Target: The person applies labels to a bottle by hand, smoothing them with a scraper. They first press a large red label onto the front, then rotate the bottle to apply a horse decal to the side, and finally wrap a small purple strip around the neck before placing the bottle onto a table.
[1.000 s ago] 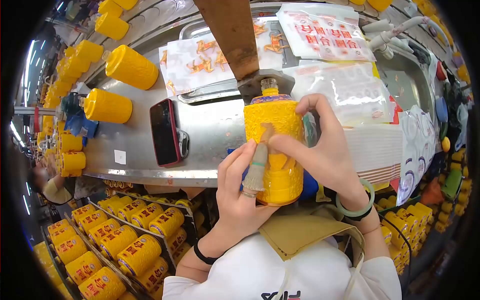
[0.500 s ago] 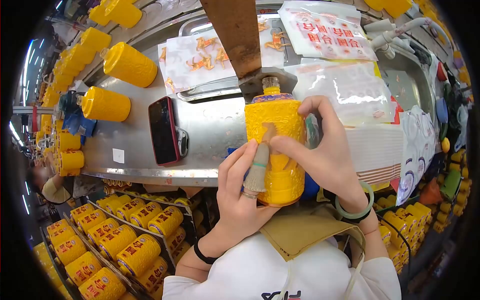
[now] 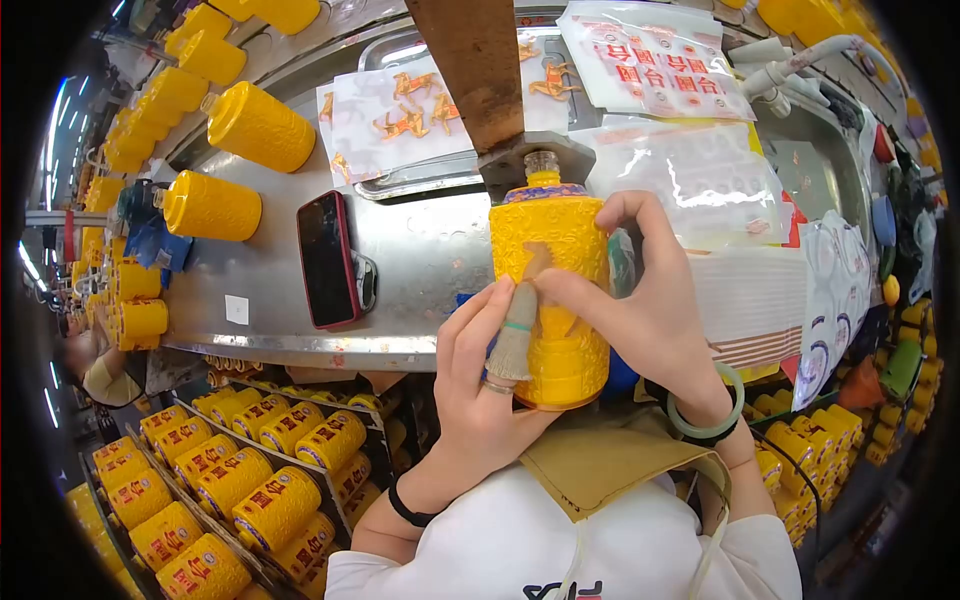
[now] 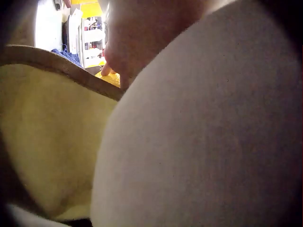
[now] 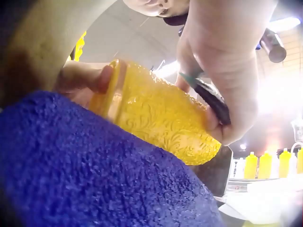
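Here the yellow embossed bottle (image 3: 558,235) lies with its long axis running straight away from the person. The glass neck points out at the wooden post (image 3: 478,70), right up by the metal bracket at its foot. The base points back at the person's chest, over a blue cloth (image 5: 94,165) at the near edge of the bench (image 3: 430,250). There's one hand on each side of it. The left-hand grip (image 3: 480,390) comes up from the base end on the left and is clenched round a small brush (image 3: 515,340) that lies lengthwise along the bottle's front. The right-hand grip (image 3: 650,310) wraps the right flank, index finger arched over toward the shoulder and thumb pressed on a tan decal (image 3: 540,262) on the front face, so that one is grasping the bottle itself. The decal sits just beside the upper end of the brush, between the two hands, so honestly both are about equally near it. The bottle looks glossy and bright yellow, covered all over in scrollwork relief, with a blue patterned band round the shoulder. A phone in a red case (image 3: 328,262) lies on the bench off to the left, well apart from all this.
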Available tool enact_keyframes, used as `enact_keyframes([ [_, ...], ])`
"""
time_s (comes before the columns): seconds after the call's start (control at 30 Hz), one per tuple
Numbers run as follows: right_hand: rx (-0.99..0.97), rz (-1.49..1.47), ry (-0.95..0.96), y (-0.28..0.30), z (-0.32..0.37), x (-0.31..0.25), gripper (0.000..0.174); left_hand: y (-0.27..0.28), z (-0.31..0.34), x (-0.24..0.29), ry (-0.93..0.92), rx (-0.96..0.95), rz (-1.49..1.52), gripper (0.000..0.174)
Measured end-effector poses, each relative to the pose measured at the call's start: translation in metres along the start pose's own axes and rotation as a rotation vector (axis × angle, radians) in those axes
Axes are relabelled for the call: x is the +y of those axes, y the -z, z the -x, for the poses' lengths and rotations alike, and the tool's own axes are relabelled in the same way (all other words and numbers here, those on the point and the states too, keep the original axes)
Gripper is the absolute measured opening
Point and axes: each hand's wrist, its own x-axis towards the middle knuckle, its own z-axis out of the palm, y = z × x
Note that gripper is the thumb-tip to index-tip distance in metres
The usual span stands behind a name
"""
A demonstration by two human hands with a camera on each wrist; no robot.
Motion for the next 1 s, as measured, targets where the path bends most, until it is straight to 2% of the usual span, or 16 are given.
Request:
enact_keyframes([
  [0.07, -0.027, -0.079, -0.101, -0.001, 0.001, -0.002, 0.053, 0.001, 0.003, -0.004, -0.019, -0.026, 0.008, 0.091],
  [0.1, -0.024, -0.08, -0.101, -0.001, 0.002, 0.001, 0.053, 0.003, 0.003, -0.004, -0.022, -0.028, 0.007, 0.091],
  [0.17, -0.015, -0.164, 0.0, 0.002, 0.001, 0.012, 0.047, 0.009, 0.0, -0.001, 0.035, -0.112, 0.093, 0.105],
  [0.2, -0.007, -0.163, 0.002, 0.006, 0.001, 0.013, 0.047, 0.014, -0.004, 0.001, 0.028, -0.115, 0.095, 0.105],
  [0.27, -0.043, -0.633, -0.272, 0.014, 0.002, 0.017, 0.036, 0.024, -0.011, 0.005, 0.153, -0.235, 0.212, 0.112],
  [0.3, -0.037, -0.637, -0.271, 0.015, 0.004, 0.021, 0.036, 0.021, -0.011, 0.002, 0.149, -0.241, 0.21, 0.112],
  [0.37, 0.066, -0.781, -0.349, 0.016, 0.008, 0.031, 0.031, 0.013, -0.013, -0.007, 0.252, -0.141, 0.594, 0.107],
  [0.4, 0.038, -0.741, -0.322, 0.019, 0.011, 0.032, 0.032, 0.009, -0.015, -0.007, 0.271, -0.124, 0.653, 0.091],
  [0.53, 0.136, -0.596, -0.212, 0.021, 0.022, 0.022, 0.028, -0.006, -0.031, -0.002, 0.352, -0.101, 0.724, 0.078],
  [0.67, 0.07, -0.613, -0.207, 0.02, 0.031, 0.006, 0.027, -0.005, -0.041, -0.008, 0.716, -0.108, 1.033, 0.061],
  [0.7, 0.041, -0.602, -0.227, 0.015, 0.034, 0.004, 0.026, -0.006, -0.043, -0.008, 0.715, -0.11, 1.03, 0.061],
  [0.8, 0.129, -0.287, -0.082, 0.007, 0.031, 0.021, 0.023, -0.003, -0.047, -0.009, 0.796, -0.118, 1.144, 0.055],
  [0.9, 0.248, -0.005, 0.055, 0.028, 0.01, 0.034, 0.025, -0.002, -0.051, -0.001, 0.77, -0.128, 1.004, 0.057],
  [0.93, 0.276, 0.015, 0.064, 0.033, 0.007, 0.029, 0.026, -0.003, -0.052, 0.003, 0.718, -0.096, 0.968, 0.056],
  [1.0, 0.301, 0.042, 0.076, 0.042, 0.003, 0.014, 0.028, 0.0, -0.051, 0.002, 0.734, -0.066, 1.007, 0.054],
])
